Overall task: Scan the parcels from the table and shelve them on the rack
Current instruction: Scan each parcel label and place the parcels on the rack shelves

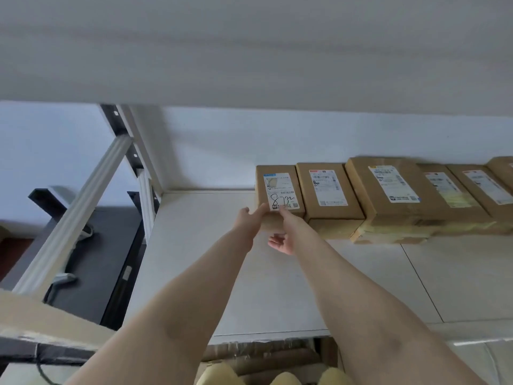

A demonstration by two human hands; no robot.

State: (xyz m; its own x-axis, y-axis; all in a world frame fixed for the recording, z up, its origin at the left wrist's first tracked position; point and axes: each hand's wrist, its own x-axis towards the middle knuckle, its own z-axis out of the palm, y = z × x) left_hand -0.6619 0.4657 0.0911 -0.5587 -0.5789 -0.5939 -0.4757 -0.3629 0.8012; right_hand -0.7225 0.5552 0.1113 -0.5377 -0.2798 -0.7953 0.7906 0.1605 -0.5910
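Both hands meet the leftmost parcel (pixel 279 193), long axis toward the wall (label up): left hand (pixel 249 218) fingers straight against its near-left edge, right hand (pixel 283 234) pressing its front, fingers loose; bare shelf (pixel 200 245) leftward.

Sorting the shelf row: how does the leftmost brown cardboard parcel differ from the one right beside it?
The leftmost brown cardboard parcel has handwritten black digits on its white label; the neighbouring brown cardboard parcel shows print only. The left hand and right hand touch the leftmost; the neighbour is untouched. The neighbour looks wider. Both lie label-up against the wall.
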